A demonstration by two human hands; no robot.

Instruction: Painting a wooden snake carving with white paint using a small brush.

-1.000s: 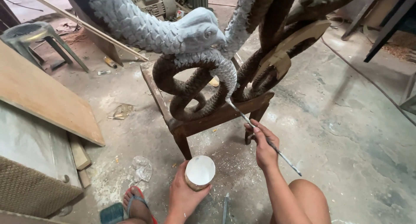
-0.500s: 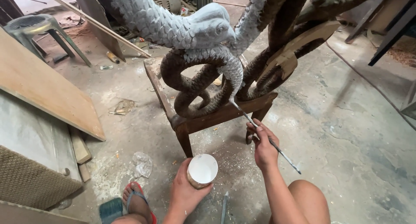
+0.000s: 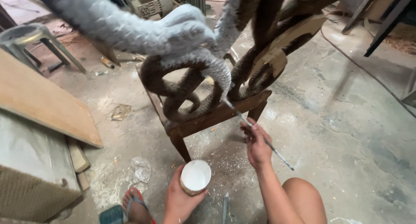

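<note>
- The right hand (image 3: 256,147) pinches a thin long-handled paintbrush (image 3: 255,130), whose bristles touch the grey-white scaled coil of the carved serpent sculpture (image 3: 203,65); short strokes along the scales would likely keep the coat even
- The left hand (image 3: 180,198), fingers wrapped round a small round cup of white paint (image 3: 195,176), sits near and low
- The brown wooden stool (image 3: 216,115) edge lies just under the brush; open concrete floor (image 3: 338,120) to the right
</note>
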